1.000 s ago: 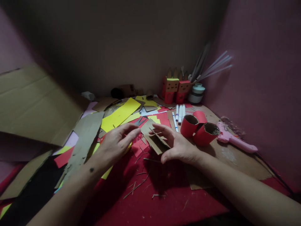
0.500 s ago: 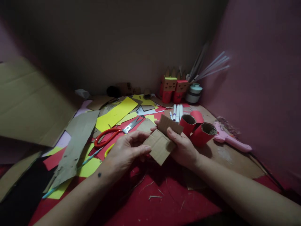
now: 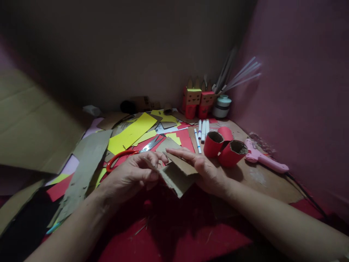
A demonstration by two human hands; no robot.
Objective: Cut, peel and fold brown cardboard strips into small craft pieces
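Between my hands, above the red tabletop, is a folded piece of brown cardboard (image 3: 178, 178), with panels standing at angles to each other. My left hand (image 3: 136, 173) pinches its left edge between thumb and fingers. On the other side my right hand (image 3: 207, 171) grips the right part, its fingers stretched along the upper panel. Just beyond my left hand lie scissors (image 3: 121, 156) with red handles, their blades spread. Red paper-covered tubes (image 3: 214, 144) stand close to my right hand, dark and hollow at the top.
A pink glue gun (image 3: 265, 160) lies at right, its cord trailing along the wall. White markers (image 3: 203, 131) lie behind the tubes. Yellow paper (image 3: 133, 133) and a long cardboard strip (image 3: 84, 163) cover the left. Red figures with cardboard faces (image 3: 194, 98) stand at the back beside a pale jar (image 3: 222, 106).
The cardboard has turned and its panels have bent into an angled shape. My left hand has shifted left, and my right fingers have straightened over the upper panel.
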